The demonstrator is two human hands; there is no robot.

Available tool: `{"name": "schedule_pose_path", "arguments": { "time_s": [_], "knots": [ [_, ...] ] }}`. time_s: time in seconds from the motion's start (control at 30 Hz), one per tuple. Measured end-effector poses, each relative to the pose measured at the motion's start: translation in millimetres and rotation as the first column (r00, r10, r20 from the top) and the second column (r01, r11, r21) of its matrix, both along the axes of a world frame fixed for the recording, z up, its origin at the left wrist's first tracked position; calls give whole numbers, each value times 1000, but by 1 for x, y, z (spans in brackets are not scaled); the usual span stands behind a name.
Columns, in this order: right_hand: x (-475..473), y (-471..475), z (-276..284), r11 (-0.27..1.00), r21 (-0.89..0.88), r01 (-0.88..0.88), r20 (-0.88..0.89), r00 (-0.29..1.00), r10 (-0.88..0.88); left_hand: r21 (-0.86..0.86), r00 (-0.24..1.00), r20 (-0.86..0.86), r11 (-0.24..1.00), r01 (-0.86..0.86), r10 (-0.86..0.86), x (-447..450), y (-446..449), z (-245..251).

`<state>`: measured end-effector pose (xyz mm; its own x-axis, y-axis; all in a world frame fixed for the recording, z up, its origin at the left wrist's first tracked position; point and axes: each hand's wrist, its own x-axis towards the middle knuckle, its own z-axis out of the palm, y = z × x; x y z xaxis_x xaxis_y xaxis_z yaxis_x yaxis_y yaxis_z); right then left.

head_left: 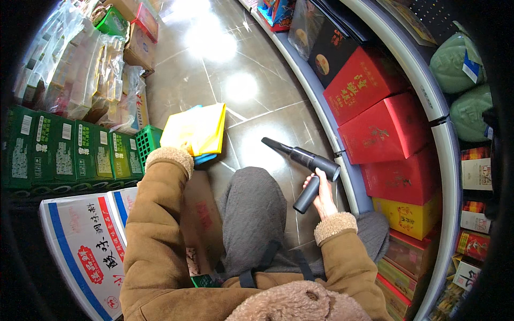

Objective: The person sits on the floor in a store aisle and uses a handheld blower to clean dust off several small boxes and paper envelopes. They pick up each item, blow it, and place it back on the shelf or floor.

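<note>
My left hand, mostly covered by its sleeve and by what it carries, grips a folded yellow cloth. A blue cloth shows at the underside of the yellow one. In my right hand is a black handheld vacuum cleaner, held by its handle. Its narrow nozzle points up and left, over the tiled floor. My knees are bent between the two hands.
Red gift boxes and a yellow box fill the low shelf on the right, behind a curved shelf edge. Left stand green cartons, plastic-wrapped packs, a green basket and a white carton.
</note>
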<state>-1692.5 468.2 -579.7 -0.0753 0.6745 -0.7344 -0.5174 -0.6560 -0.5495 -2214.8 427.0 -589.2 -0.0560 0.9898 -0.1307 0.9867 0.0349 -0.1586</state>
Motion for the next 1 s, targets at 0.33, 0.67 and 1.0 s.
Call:
{"name": "schedule_pose_path", "arguments": {
  "time_s": [0.33,0.67,1.0],
  "knots": [
    [35,-41,19,995,-51,88,90,992,-83,-459,968,223,888,1,115,68,33,75],
    [112,-111,140,967,221,130,450,866,-219,243,648,598,877,415,-472,276,91,144],
    [170,-202,217,819,461,341,297,811,-505,505,298,773,827,246,-560,445,89,181]
  ]
}}
